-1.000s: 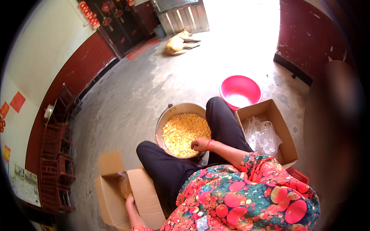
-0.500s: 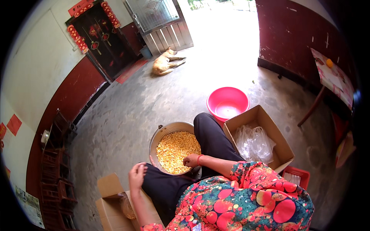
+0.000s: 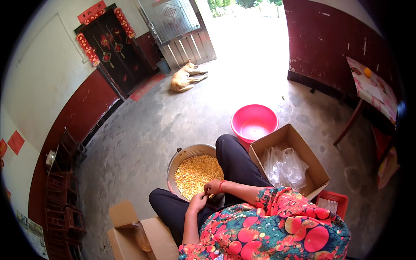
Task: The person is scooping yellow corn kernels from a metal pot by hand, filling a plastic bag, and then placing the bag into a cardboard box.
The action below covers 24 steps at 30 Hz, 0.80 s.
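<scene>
Over the near rim of a metal bucket (image 3: 172, 173) my two hands have come together. My left hand (image 3: 197, 203) is closed, its fingertips close to those of the other hand. My right hand (image 3: 213, 187), with a red band at the wrist, is closed too, fingers pinched downward. Whatever lies between the fingers is too small to make out. Yellow corn kernels (image 3: 193, 174) fill much of the bucket, which stands between my knees. At my left side a cardboard box (image 3: 160, 236) holds a clear bag (image 3: 142, 237) of something yellowish-brown.
On my right stands a cardboard box (image 3: 321, 172) of clear plastic bags (image 3: 284, 168), with a red basket (image 3: 343, 203) beside it. A pink basin (image 3: 255, 123) sits ahead. A dog (image 3: 187, 78) lies near the open door (image 3: 180, 30). A table (image 3: 370, 86) is at right, wooden chairs (image 3: 63, 195) at left.
My left hand has moved right, from above the left box and knee to beside my right hand at the bucket. My right hand has barely moved.
</scene>
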Each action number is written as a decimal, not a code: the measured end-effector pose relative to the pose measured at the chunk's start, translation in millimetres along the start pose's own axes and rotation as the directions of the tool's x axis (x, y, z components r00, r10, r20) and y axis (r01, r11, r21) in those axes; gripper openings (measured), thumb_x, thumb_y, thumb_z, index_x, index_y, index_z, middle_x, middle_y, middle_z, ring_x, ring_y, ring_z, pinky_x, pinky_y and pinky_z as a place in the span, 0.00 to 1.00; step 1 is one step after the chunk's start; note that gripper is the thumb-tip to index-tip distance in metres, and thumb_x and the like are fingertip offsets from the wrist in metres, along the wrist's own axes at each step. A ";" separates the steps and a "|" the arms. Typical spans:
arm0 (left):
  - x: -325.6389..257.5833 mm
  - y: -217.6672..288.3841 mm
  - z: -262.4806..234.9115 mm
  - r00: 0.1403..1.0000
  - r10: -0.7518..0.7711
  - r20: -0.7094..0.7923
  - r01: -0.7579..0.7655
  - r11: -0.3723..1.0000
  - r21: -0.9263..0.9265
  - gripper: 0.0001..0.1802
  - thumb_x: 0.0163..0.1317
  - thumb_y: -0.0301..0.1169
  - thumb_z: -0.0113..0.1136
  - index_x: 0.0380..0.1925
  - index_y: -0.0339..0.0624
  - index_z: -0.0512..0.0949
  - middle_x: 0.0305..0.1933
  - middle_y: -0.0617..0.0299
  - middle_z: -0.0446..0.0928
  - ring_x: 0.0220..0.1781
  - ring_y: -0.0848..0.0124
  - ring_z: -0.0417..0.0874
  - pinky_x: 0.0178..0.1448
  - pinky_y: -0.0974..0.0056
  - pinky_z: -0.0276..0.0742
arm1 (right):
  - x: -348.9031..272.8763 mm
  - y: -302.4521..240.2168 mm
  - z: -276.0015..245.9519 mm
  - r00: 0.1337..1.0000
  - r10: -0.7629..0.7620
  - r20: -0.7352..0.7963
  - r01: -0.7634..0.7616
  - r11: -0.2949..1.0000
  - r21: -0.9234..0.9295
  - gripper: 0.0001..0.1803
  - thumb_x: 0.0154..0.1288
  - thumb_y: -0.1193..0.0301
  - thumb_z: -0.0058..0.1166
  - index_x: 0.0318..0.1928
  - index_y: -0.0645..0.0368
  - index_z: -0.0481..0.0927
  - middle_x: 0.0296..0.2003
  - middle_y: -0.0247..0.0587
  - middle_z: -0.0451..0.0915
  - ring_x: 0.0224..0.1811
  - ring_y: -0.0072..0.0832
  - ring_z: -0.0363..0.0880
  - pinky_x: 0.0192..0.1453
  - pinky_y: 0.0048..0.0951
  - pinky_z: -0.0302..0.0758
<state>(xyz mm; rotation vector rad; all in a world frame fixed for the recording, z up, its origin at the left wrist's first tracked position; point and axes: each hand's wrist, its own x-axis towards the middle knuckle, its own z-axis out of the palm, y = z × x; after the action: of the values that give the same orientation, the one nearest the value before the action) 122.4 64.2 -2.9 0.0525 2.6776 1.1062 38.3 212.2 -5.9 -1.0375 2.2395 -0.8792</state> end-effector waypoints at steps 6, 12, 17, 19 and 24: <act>2.4 1.7 1.3 1.000 0.003 0.016 -0.003 1.000 -0.006 0.14 0.53 0.38 0.49 0.34 0.42 0.76 0.31 0.47 0.75 0.36 0.56 0.77 0.40 0.61 0.71 | 2.3 4.4 1.2 1.000 0.006 0.011 -0.006 1.000 -0.016 0.13 0.46 0.65 0.47 0.35 0.52 0.77 0.31 0.41 0.78 0.35 0.35 0.75 0.39 0.32 0.70; -1.6 11.1 -0.6 0.996 -0.069 0.055 0.065 0.996 0.059 0.15 0.52 0.39 0.49 0.36 0.44 0.76 0.33 0.47 0.75 0.38 0.57 0.76 0.43 0.61 0.70 | 2.9 6.0 2.5 1.000 0.006 0.018 -0.006 0.999 -0.035 0.13 0.47 0.65 0.47 0.35 0.52 0.77 0.31 0.40 0.78 0.35 0.36 0.75 0.39 0.33 0.70; -0.9 14.1 -0.8 0.994 -0.065 0.084 0.053 0.990 0.134 0.15 0.51 0.38 0.48 0.35 0.44 0.76 0.34 0.47 0.75 0.39 0.56 0.76 0.45 0.59 0.69 | 6.2 6.1 3.4 1.000 0.009 0.029 -0.007 0.999 -0.043 0.13 0.47 0.66 0.46 0.35 0.51 0.77 0.31 0.40 0.78 0.35 0.36 0.75 0.39 0.33 0.70; -1.0 17.5 -0.1 0.995 -0.055 0.087 0.041 0.986 0.159 0.15 0.51 0.38 0.48 0.34 0.44 0.76 0.34 0.47 0.75 0.40 0.56 0.75 0.45 0.59 0.69 | 5.7 3.1 2.6 0.999 0.015 0.039 -0.013 0.999 -0.048 0.13 0.47 0.66 0.46 0.35 0.51 0.77 0.31 0.40 0.78 0.35 0.36 0.75 0.39 0.33 0.70; -4.0 31.2 -1.3 0.996 -0.039 0.083 0.023 0.981 0.190 0.15 0.51 0.38 0.48 0.34 0.44 0.76 0.35 0.46 0.74 0.40 0.54 0.75 0.46 0.57 0.69 | 2.8 -2.2 -0.6 0.996 0.061 0.060 -0.059 0.998 -0.032 0.13 0.47 0.67 0.47 0.35 0.51 0.77 0.31 0.41 0.78 0.35 0.35 0.76 0.38 0.32 0.70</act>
<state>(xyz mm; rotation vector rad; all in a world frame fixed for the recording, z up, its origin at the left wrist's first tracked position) 124.2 85.0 20.6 0.0900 2.6869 0.8179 37.4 209.0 -4.4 -0.9915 2.2274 -0.7802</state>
